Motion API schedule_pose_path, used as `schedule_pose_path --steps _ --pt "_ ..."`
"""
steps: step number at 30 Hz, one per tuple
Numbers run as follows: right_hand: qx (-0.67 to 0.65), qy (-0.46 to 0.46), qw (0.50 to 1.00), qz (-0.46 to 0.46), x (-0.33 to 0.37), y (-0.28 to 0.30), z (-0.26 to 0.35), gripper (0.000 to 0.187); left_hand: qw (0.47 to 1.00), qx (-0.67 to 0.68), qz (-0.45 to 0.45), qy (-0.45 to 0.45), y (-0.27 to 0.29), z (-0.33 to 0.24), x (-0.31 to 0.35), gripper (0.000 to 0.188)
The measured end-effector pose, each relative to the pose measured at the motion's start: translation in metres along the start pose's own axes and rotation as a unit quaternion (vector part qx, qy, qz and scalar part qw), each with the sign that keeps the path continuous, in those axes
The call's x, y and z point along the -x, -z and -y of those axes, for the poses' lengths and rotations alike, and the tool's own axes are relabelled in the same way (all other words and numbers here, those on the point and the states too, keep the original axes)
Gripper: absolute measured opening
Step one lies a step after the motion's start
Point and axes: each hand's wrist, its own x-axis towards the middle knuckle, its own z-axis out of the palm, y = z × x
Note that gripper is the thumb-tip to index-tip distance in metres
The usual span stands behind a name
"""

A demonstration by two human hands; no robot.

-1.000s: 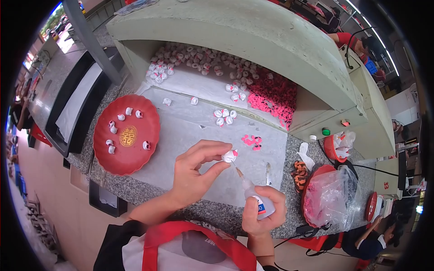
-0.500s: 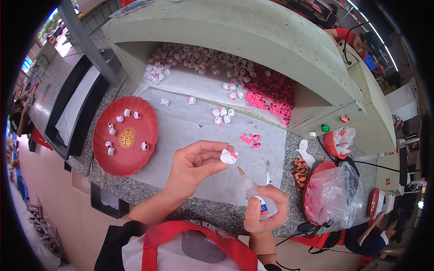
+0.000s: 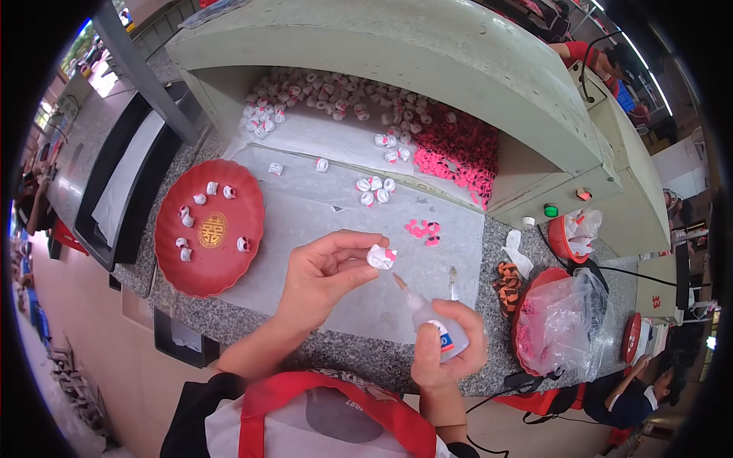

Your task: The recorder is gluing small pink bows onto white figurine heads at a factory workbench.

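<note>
Between the thumb and fingers of my left hand (image 3: 321, 278) is a small white cat-head figurine (image 3: 380, 257) with a pink bow. My right hand (image 3: 450, 347) is wrapped round a soft translucent glue bottle (image 3: 432, 317), tilted up to the left. The bottle's narrow brownish tip (image 3: 400, 282) points at the figurine, a small gap below it. Under both hands lies a white paper sheet (image 3: 305, 237). Beyond them on it are a few pink bow pieces (image 3: 424, 230) and a cluster of white figurines (image 3: 375, 190).
A scalloped red plate (image 3: 248, 267) with several figurines stands at left. Ahead, a pale green metal hood (image 3: 382, 61) covers many figurines and a heap of pink pieces (image 3: 456, 164). On the right are orange-black finger cots (image 3: 508, 288), a plastic bag (image 3: 569, 320) and a red cup (image 3: 561, 240).
The bottle tip has drawn slightly away from the figurine, down and left. My left hand has shifted a little left and up, and the figurine has turned slightly.
</note>
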Motion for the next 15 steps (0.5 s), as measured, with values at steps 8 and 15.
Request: schedule_pose_path --steps 8,15 --pt "-0.043 -0.363 0.925 0.105 -0.021 -0.031 -0.141 0.021 0.999 -0.016 -0.044 0.025 0.02 0.016 0.0 0.034" --pt "0.394 -0.231 0.849 0.264 -0.051 -0.051 -0.141 0.016 0.997 -0.028 -0.066 0.035 0.027 0.016 0.005 0.033"
